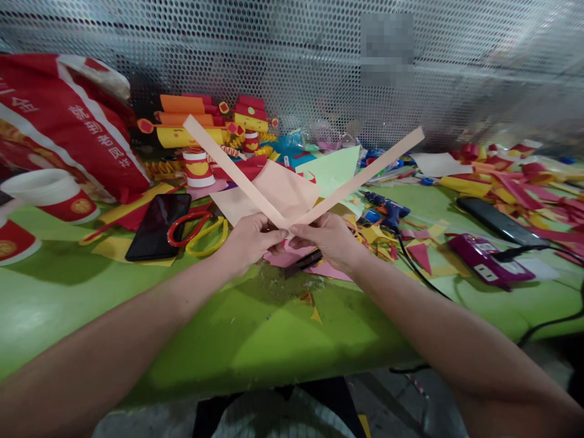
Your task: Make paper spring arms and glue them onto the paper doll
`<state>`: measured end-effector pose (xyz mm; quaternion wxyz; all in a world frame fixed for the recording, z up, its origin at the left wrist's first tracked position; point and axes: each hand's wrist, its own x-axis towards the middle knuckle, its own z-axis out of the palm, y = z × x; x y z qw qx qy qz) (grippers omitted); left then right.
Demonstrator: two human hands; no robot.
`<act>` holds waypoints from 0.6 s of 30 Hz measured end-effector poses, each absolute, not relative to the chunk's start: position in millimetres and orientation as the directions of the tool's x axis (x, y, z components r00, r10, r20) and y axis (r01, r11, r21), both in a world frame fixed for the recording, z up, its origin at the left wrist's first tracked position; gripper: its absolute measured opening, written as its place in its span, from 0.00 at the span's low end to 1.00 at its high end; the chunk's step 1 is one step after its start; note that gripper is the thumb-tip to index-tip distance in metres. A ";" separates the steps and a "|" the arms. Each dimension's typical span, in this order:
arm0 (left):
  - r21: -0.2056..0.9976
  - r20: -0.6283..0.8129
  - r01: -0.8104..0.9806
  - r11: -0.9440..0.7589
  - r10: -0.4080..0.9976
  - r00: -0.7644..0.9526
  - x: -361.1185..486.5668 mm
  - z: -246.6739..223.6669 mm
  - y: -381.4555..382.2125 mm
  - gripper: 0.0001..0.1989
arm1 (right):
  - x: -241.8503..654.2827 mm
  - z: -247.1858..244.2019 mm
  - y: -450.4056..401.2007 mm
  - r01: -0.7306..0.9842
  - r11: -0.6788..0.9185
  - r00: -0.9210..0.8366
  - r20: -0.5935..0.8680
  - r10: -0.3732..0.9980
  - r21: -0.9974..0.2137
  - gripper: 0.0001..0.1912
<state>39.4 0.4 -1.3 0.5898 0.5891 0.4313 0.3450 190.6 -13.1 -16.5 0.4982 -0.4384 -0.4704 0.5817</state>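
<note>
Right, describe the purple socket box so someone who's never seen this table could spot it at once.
From the perforated metal screen, come down to the green table and go to its right side. The socket box lies there, just nearer than the long dark object. Its purple body, pale socket face and black plug set it apart from that neighbour and the paper scraps.

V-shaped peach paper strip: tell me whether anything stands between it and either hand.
Nothing visible does: the left hand and right hand pinch the peach strip directly at its V's point. The scissors lie off to the left and the glue gun to the right.
</note>
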 end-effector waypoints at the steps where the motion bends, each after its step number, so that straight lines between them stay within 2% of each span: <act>1: 0.994 -0.092 0.094 0.060 0.916 0.390 39.5 -1.7 0.4 0.02 | 190.6 -16.8 -13.1 -0.165 -0.063 -0.124 -0.042 0.991 -0.984 0.13; 10: 0.991 -0.072 0.129 0.024 0.919 0.387 37.9 -4.5 2.5 0.02 | 191.3 -16.1 -14.5 -0.090 -0.076 -0.169 -0.060 0.984 -0.993 0.11; 18: 0.991 -0.069 0.132 0.020 0.922 0.381 38.0 -3.7 1.0 0.01 | 188.2 -12.8 -15.6 -0.086 -0.094 -0.172 -0.078 0.982 -0.992 0.14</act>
